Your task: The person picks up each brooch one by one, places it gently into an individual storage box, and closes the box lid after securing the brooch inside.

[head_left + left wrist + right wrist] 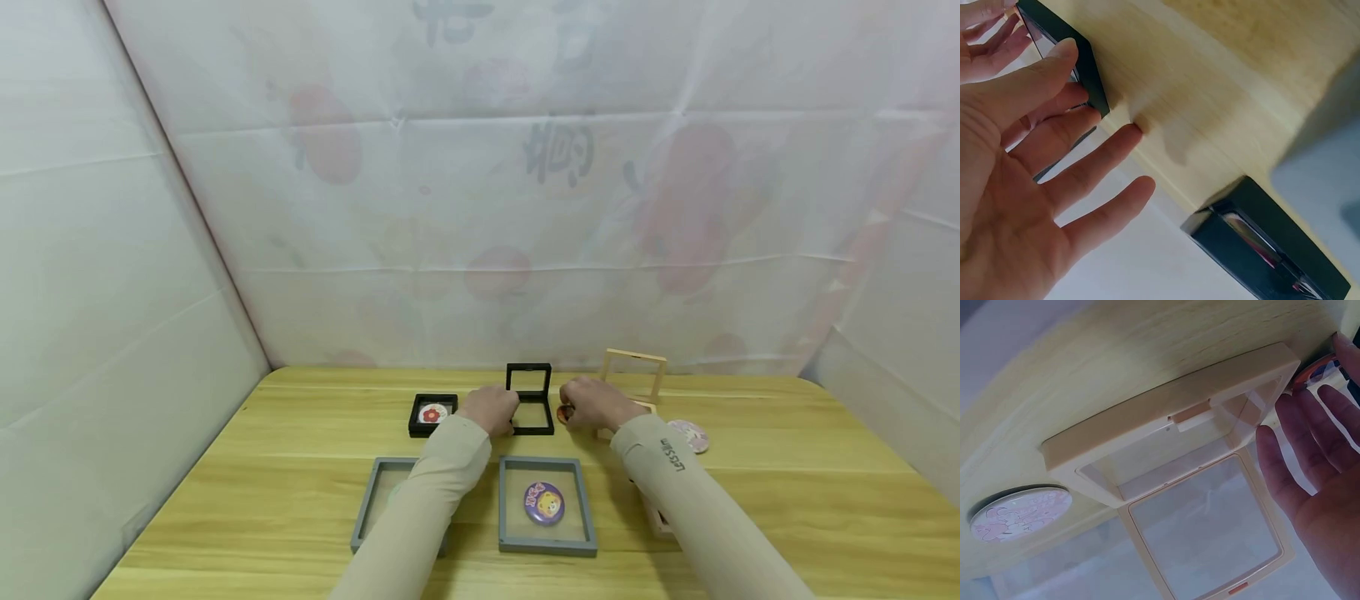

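Pale cloth walls [540, 208] enclose a wood-grain worktop [300, 467]. Near its far edge, an open beige frame [1135, 415] stands beside the right hand [600, 402], whose knuckles could knock it. The left hand [487, 408], half open, is at the left side of an open black frame [529, 394] near that edge; whether it grips is unclear, and a loose hold could let the frame skid. The right hand pinches a small orange badge [565, 414] just right of it; an uneven pinch could drop it.

Pale printed fabric wall [450, 208] behind wood-grain table [262, 467]
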`<move>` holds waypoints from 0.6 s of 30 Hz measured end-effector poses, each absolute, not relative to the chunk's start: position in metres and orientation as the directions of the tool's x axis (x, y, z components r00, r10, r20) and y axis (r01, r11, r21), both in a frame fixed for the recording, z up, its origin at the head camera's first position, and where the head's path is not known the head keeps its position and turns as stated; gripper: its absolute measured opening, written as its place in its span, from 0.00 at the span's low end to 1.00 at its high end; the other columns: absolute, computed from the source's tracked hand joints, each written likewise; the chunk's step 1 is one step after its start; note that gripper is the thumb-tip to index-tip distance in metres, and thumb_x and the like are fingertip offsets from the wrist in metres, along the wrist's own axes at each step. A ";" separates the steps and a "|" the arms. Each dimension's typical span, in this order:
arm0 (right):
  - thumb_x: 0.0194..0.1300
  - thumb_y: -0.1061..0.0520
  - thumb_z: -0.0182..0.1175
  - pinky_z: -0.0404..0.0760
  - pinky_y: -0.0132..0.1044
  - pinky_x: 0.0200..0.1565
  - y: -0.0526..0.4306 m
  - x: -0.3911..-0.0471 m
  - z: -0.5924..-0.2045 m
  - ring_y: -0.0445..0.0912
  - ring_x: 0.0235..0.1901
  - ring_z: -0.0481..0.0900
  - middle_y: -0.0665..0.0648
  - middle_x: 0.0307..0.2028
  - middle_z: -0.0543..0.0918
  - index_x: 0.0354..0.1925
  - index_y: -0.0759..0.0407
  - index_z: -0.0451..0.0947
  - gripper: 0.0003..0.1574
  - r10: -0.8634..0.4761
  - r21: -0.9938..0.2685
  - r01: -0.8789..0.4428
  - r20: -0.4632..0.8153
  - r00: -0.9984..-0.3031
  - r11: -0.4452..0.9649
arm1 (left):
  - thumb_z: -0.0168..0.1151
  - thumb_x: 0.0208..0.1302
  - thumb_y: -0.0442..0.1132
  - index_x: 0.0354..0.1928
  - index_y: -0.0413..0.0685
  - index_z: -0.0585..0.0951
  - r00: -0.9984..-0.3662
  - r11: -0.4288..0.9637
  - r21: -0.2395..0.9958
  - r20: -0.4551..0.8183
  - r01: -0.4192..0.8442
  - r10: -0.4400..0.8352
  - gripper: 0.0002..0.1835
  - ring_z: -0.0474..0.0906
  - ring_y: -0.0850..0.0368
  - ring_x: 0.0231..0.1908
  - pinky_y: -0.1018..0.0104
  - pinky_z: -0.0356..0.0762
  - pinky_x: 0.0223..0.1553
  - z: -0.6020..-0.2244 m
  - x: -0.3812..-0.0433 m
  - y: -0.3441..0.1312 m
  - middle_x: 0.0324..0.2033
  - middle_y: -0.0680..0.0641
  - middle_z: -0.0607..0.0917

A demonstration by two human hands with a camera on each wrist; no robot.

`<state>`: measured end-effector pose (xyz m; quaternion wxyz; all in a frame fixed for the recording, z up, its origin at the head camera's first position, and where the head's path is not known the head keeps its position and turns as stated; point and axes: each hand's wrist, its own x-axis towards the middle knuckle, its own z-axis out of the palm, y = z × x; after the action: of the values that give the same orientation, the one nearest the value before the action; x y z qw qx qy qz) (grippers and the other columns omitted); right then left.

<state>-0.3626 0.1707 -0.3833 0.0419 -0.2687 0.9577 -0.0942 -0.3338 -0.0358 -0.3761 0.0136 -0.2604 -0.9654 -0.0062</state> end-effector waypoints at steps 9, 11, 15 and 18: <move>0.53 0.67 0.70 0.79 0.43 0.37 0.173 -0.363 -0.385 0.48 0.32 0.75 0.57 0.36 0.82 0.41 0.67 0.82 0.15 -0.497 -0.244 -0.472 -0.047 -0.866 0.847 | 0.77 0.58 0.37 0.30 0.45 0.86 -0.867 0.866 0.036 0.031 0.499 0.498 0.07 0.83 0.57 0.31 0.63 0.84 0.33 -0.375 -0.333 -0.035 0.29 0.50 0.86; 0.52 0.66 0.71 0.80 0.44 0.40 0.173 -0.363 -0.385 0.48 0.34 0.76 0.59 0.39 0.83 0.43 0.68 0.82 0.18 -0.494 -0.260 -0.467 -0.047 -0.868 0.845 | 0.77 0.58 0.36 0.29 0.45 0.85 -0.870 0.869 0.037 0.033 0.494 0.493 0.07 0.83 0.57 0.31 0.63 0.83 0.33 -0.375 -0.333 -0.034 0.28 0.50 0.86; 0.51 0.67 0.70 0.77 0.41 0.35 0.175 -0.362 -0.385 0.47 0.31 0.74 0.56 0.34 0.81 0.37 0.65 0.82 0.12 -0.497 -0.279 -0.470 -0.033 -0.867 0.837 | 0.77 0.59 0.36 0.29 0.45 0.86 -0.869 0.870 0.022 0.051 0.493 0.492 0.06 0.83 0.57 0.30 0.65 0.83 0.33 -0.375 -0.332 -0.033 0.28 0.50 0.86; 0.51 0.68 0.69 0.69 0.36 0.28 0.176 -0.363 -0.385 0.44 0.25 0.69 0.52 0.25 0.76 0.27 0.60 0.78 0.09 -0.504 -0.284 -0.478 -0.021 -0.863 0.831 | 0.77 0.59 0.36 0.30 0.45 0.87 -0.867 0.868 0.015 0.063 0.496 0.494 0.06 0.83 0.57 0.30 0.66 0.83 0.33 -0.377 -0.332 -0.033 0.28 0.50 0.87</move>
<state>-0.3627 0.1756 -0.3855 0.0475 -0.2569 0.9557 -0.1357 -0.3325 -0.0327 -0.3766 0.0284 -0.2563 -0.9661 -0.0152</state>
